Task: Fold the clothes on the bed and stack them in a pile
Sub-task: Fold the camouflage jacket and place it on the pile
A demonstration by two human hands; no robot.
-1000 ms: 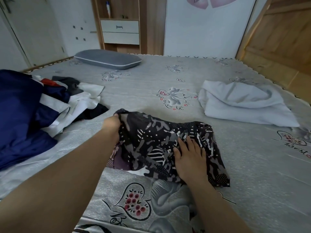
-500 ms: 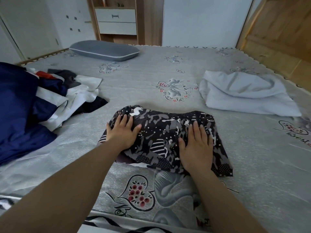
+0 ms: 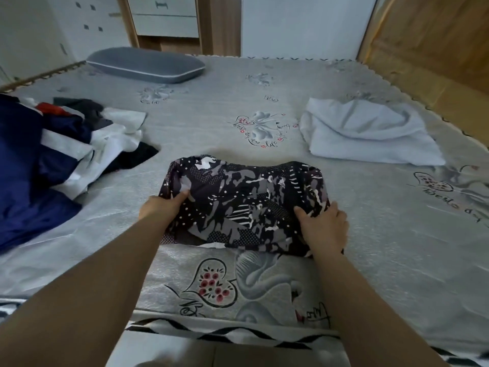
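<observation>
A folded black, grey and white patterned garment lies on the grey bed in front of me. My left hand grips its left edge, thumb on top and fingers tucked under the cloth. My right hand grips its right edge the same way, thumb over the fabric. The garment's far edge bulges upward slightly. A folded white garment rests at the right of the bed. A heap of unfolded clothes, dark blue, white, black and red, lies at the left.
A grey pillow lies at the bed's far left. Wooden panelling borders the bed on the right. White drawers and a wall stand behind. The bed's near edge has a black-and-white zigzag trim.
Both hands went from pressing flat on top of the patterned garment to gripping its left and right edges. The garment now looks bunched and slightly raised.
</observation>
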